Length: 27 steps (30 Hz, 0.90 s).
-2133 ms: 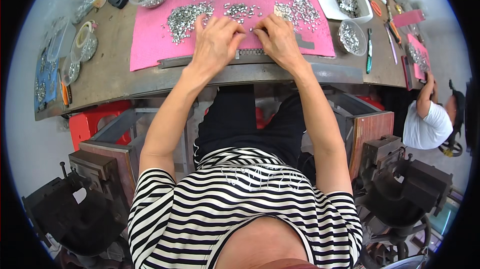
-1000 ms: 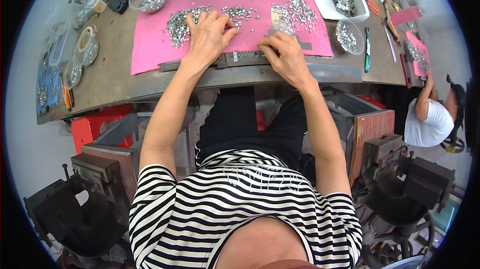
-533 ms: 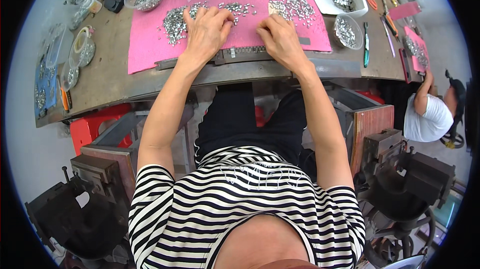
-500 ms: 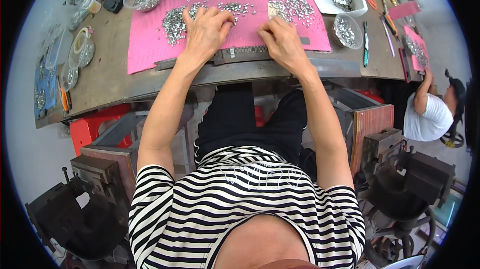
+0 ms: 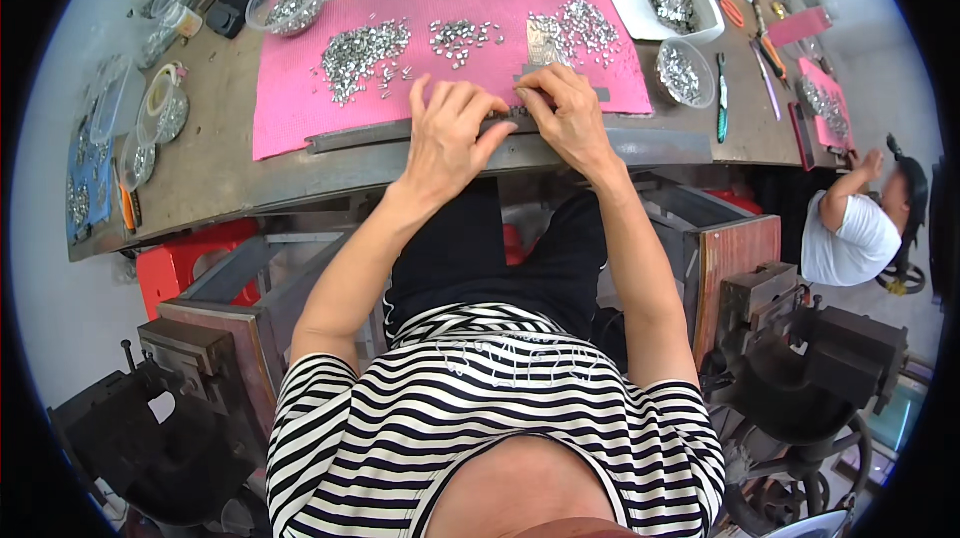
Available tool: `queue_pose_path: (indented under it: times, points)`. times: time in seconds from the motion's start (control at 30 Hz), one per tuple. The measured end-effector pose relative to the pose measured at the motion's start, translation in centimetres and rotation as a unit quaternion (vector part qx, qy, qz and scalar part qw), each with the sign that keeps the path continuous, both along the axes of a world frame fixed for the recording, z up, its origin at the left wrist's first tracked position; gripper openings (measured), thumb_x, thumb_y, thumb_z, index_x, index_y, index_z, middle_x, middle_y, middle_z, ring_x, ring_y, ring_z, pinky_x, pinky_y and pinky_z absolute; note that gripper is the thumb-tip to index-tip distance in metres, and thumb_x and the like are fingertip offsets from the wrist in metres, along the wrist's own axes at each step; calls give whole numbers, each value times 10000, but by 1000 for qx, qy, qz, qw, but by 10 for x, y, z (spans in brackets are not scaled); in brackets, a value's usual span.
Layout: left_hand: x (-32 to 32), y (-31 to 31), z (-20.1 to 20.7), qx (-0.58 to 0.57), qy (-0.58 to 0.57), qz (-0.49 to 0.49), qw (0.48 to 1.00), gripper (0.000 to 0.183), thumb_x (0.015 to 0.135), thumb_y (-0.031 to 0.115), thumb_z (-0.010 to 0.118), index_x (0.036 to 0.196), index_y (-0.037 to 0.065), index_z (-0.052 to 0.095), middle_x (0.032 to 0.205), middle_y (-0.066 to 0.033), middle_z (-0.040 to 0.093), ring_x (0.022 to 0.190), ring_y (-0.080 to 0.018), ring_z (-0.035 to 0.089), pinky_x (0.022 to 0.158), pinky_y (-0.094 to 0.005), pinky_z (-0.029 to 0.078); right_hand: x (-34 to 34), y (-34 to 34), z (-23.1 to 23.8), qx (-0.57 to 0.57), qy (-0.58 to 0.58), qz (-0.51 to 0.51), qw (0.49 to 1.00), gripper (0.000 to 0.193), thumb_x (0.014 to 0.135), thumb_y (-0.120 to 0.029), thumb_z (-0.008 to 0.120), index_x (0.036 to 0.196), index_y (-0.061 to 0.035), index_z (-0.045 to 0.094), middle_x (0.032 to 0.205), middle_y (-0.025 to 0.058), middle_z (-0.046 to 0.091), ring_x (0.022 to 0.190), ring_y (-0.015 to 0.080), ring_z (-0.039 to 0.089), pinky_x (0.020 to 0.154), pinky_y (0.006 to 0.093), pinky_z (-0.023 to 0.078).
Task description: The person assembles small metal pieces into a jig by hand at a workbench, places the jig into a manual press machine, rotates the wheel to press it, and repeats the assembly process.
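Observation:
Both my hands meet over a dark metal bar (image 5: 362, 136) along the near edge of a pink mat (image 5: 285, 88). My left hand (image 5: 448, 138) lies over the bar, fingers curled, thumb and forefinger nearly together at its slotted part; what is between them is too small to make out. Just right of it, my right hand (image 5: 568, 120) is bent with thumb and forefinger pinched above the bar; anything in that pinch is hidden. Beyond my hands lie loose piles of small shiny metal pieces: a large left pile (image 5: 362, 56), a small middle pile (image 5: 462, 38) and a right pile (image 5: 582, 30).
Clear tubs of metal pieces, a left tub (image 5: 290, 8) and a right tub (image 5: 684, 73), flank the mat. A white tray (image 5: 712, 23) stands at back right, near a green-handled brush (image 5: 722, 103) and orange-handled tools (image 5: 772, 56). Another person (image 5: 850, 233) sits at far right.
My left hand has moved from the large left pile toward me and right, onto the bar. My right hand has shifted slightly nearer. The co-worker's hand has lifted from the small pink mat.

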State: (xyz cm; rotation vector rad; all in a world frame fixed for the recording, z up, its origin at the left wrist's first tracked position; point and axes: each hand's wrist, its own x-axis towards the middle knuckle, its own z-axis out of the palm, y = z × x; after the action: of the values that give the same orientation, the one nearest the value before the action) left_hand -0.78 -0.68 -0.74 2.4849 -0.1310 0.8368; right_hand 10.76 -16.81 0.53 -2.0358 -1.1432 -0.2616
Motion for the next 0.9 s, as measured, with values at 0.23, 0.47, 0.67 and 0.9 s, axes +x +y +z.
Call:
queue_pose_path:
  times: [0.23, 0.47, 0.67, 0.9]
  points:
    - [4, -9, -6, -18, -20, 25, 999, 208, 807, 213, 797, 967, 120, 702, 936, -24, 616, 983, -244, 581, 1061, -543, 334, 55, 41, -12, -15, -77, -2, 997, 165, 886, -78, 686, 1033, -82, 760, 831, 128, 622, 780, 313, 623, 702, 413, 491]
    - [6, -10, -8, -17, -30, 37, 999, 147, 813, 178, 788, 922, 111, 717, 926, -23, 643, 976, -237, 600, 1053, -521, 352, 59, 51, -15, -39, -174, -26, 984, 89, 890, -102, 689, 958, -56, 724, 840, 105, 626, 837, 320, 625, 739, 436, 490]
    - [6, -10, -7, -35, -36, 39, 998, 110, 825, 154, 764, 913, 113, 713, 905, -16, 633, 969, -229, 591, 1054, -521, 350, 22, 19, -2, 31, 51, -9, 998, 88, 901, -68, 688, 962, -4, 693, 861, 118, 643, 773, 278, 646, 693, 373, 492]
    - [8, -12, -6, -26, -40, 48, 998, 70, 889, 115, 701, 957, 104, 716, 906, -30, 648, 950, -244, 600, 1054, -513, 362, -22, -3, -6, 31, 69, -34, 997, 108, 872, -51, 724, 977, -25, 710, 931, 95, 677, 842, 242, 652, 772, 348, 484]
